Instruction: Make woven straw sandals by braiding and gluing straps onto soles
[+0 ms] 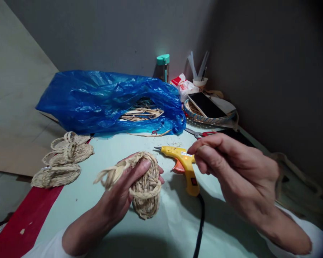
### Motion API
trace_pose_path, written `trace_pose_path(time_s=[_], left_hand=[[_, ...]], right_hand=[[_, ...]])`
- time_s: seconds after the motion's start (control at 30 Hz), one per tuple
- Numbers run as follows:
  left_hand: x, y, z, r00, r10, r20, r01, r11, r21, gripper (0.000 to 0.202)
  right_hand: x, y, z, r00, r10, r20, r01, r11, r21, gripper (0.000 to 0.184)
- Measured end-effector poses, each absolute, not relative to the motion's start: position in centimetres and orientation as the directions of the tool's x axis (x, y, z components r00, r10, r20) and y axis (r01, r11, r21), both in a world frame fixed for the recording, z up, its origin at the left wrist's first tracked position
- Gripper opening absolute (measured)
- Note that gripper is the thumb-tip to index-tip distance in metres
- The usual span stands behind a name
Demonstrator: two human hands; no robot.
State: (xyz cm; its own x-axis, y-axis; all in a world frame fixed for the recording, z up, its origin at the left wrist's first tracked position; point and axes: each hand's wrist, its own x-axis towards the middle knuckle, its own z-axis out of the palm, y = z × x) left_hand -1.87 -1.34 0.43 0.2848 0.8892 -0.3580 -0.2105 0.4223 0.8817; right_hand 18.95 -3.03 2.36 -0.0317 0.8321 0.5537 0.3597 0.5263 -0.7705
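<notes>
A small woven straw sandal [145,200] with a braided strap is gripped in my left hand [123,182], the thumb pressing on its upper side. A loose braided end sticks out to the left of that hand. My right hand [231,168] is raised above the table with thumb and forefinger pinched together; whatever is between them, if anything, is too small to make out. Just left of the right hand, a yellow hot glue gun [187,165] with an orange trigger lies on the table, its nozzle pointing left and its black cord running toward me.
Several woven sandals [61,161] lie at the table's left edge. Behind is a blue plastic bag [102,104] of dried straw [142,114]. Red-handled scissors [199,134], a basket [204,118] bearing a phone [207,104], a cup [200,83] of glue sticks and a bottle [163,68] stand back right.
</notes>
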Motion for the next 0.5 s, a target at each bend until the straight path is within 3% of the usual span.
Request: trace_pose_path(time_s=[0.1,0.27,0.5], left_hand=[[-1.86,-1.11,0.26,0.302,0.888,-0.348,-0.182,0.412,0.893,0.030],[-1.88,-0.96,0.10,0.323,0.883,-0.340,-0.166,0.407,0.898,0.029],[-2.02,-1.01,0.63,0.322,0.883,-0.343,-0.347,0.447,0.825,0.026]], right_hand=[[19.03,-2.82,2.70,-0.062,0.850,0.523,0.374,0.506,-0.777,0.029],[18.41,-2.57,3.11,-0.166,0.803,0.572,0.485,0.572,-0.662,0.037],[18.61,-2.27,2.24,-0.196,0.795,0.574,0.457,0.592,-0.664,0.013]])
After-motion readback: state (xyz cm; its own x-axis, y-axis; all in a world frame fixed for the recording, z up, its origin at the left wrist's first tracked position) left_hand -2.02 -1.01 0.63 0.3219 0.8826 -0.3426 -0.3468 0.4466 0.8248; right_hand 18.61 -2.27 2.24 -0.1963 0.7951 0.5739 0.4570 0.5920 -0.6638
